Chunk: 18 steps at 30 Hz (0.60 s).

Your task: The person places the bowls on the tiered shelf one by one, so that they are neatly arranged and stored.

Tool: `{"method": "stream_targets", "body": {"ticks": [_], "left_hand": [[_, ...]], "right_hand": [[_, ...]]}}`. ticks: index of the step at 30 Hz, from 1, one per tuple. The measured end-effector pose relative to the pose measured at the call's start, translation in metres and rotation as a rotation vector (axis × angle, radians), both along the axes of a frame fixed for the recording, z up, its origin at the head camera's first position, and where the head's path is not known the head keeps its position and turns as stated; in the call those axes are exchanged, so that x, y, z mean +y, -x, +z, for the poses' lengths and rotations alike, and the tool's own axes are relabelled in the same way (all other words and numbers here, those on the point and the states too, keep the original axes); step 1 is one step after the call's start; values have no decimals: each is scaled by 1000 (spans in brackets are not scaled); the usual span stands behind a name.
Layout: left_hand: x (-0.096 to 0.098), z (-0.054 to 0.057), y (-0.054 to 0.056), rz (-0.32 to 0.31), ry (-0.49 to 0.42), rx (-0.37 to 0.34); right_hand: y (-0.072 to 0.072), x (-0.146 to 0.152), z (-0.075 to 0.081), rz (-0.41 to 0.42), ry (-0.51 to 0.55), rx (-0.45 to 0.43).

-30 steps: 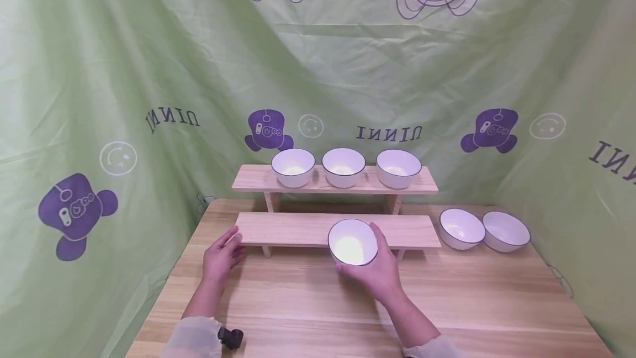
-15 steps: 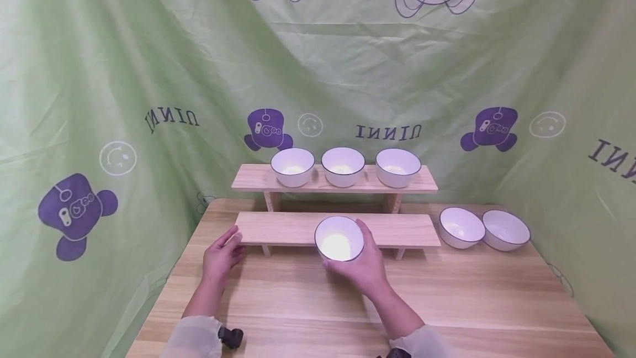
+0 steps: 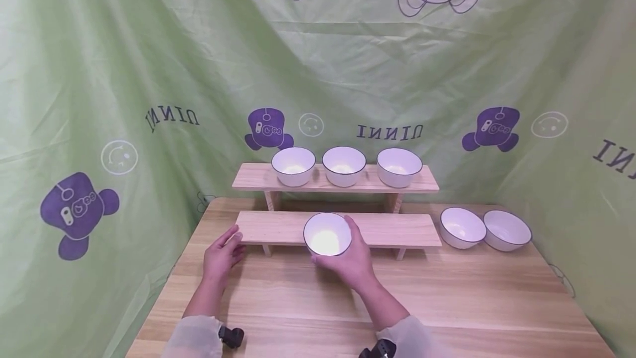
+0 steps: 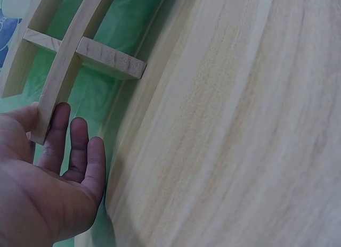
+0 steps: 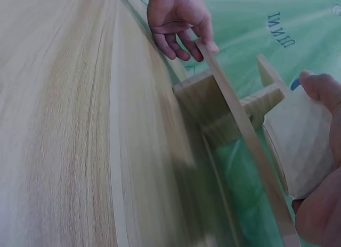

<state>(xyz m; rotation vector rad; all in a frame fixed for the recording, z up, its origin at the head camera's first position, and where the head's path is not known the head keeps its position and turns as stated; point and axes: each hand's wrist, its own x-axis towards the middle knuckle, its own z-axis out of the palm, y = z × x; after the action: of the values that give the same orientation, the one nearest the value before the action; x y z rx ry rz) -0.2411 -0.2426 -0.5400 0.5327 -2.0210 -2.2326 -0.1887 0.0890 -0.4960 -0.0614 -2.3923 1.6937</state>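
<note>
My right hand (image 3: 355, 263) grips a white bowl (image 3: 323, 232) with a dark rim, thumb on its near side and fingers round its right. The bowl overlaps the middle of the lower shelf board (image 3: 268, 226) in the head view; the right wrist view shows it on the upper side of that board. At the board's left end, my left hand (image 3: 221, 256) pinches the edge, thumb above and index finger below, as the left wrist view shows around the wooden board (image 4: 61, 71). Its other fingers hang loosely under the wood.
Three similar bowls, among them a middle bowl (image 3: 344, 167), stand in a row on the upper shelf board (image 3: 252, 177). Right of the shelf, two more bowls, a nearer one (image 3: 462, 229) and an outer one (image 3: 507, 232), rest tilted on the wooden table (image 3: 447, 297). A green printed curtain (image 3: 318, 59) surrounds it.
My right hand has carried the bowl leftward and slightly farther back along the lower board. The left hand has stayed at the board's end.
</note>
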Motion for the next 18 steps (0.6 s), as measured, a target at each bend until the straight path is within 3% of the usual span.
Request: {"method": "stream_targets", "body": {"ticks": [18], "left_hand": [[1, 2, -1, 9, -9, -8]], "right_hand": [[18, -28, 6, 40, -33, -13]]}}
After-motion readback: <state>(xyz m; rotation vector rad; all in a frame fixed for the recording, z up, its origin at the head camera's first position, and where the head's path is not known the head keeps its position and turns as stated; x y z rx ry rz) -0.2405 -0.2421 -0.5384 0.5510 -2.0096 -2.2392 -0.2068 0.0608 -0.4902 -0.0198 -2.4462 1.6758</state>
